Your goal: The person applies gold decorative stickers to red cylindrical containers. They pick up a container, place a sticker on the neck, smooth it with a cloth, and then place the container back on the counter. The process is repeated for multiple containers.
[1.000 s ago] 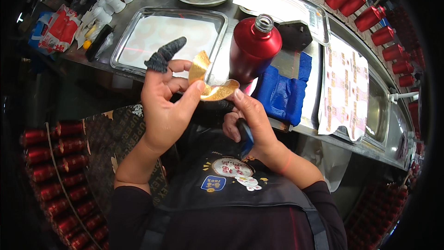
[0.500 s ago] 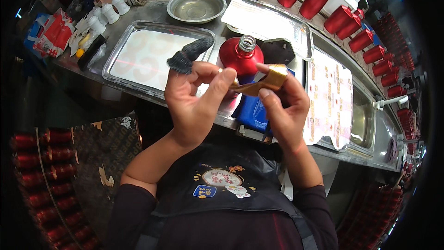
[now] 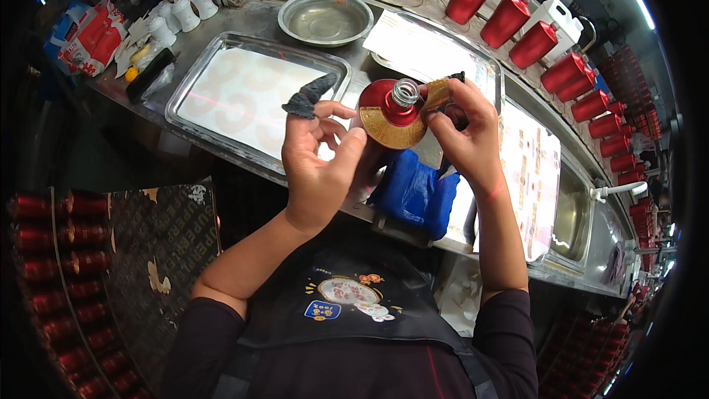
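Observation:
A red bottle (image 3: 378, 96) with a bare glass screw neck stands in front of me. Across the near side of its shoulder lies a curved gold label (image 3: 395, 131). The label's right end lifts off the bottle, pinched between thumb and fingers of my right hand (image 3: 471, 124). At the bottle's left is my left hand (image 3: 317, 159), thumb and fingers apart, the thumb close to the label's left end; whether it touches cannot be made out. A black finger cover (image 3: 306, 97) sits on one left finger. Nearest me is a blue cloth-covered rest (image 3: 415, 191).
A metal tray with a white sheet (image 3: 244, 100) lies left, a steel bowl (image 3: 326, 18) behind it. A label sheet (image 3: 528, 177) lies right, before a sink (image 3: 572, 210). Red bottles (image 3: 509, 22) line the far conveyor; white cups (image 3: 181, 15) stand far left.
The gold label, held up between both hands before, now lies partly on the bottle's shoulder. My left hand has let go of its end; my right hand has moved slightly up and right.

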`<state>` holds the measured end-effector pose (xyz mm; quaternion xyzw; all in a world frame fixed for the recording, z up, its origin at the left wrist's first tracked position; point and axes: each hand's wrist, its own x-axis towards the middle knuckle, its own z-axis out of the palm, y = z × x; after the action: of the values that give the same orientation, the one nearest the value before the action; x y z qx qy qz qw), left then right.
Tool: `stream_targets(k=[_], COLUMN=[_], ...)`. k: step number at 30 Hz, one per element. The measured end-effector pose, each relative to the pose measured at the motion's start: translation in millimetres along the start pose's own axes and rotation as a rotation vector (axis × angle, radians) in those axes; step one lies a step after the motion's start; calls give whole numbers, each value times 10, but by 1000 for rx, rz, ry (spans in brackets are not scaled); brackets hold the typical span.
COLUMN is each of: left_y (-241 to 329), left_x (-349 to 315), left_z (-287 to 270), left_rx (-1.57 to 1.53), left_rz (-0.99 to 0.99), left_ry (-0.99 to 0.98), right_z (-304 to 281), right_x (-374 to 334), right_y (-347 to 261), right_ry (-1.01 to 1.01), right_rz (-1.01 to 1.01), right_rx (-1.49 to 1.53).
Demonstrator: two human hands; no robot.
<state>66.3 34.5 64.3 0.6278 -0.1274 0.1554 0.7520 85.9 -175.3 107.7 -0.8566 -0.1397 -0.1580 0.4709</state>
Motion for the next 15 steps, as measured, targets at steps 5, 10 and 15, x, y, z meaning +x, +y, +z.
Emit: stream_targets(k=[5, 10, 15], left_y=[-40, -126, -105], left_x=[127, 177, 193], left_z=[-32, 73, 84], left_rx=[-95, -220, -252], left_rz=[-113, -195, -250], left_ry=[-123, -211, -166], right_z=[78, 232, 252], right_x=[-67, -205, -158], right_y=[87, 153, 97], right_ry=[-55, 19, 22], right_rz=[186, 203, 211], right_rx=[419, 371, 535])
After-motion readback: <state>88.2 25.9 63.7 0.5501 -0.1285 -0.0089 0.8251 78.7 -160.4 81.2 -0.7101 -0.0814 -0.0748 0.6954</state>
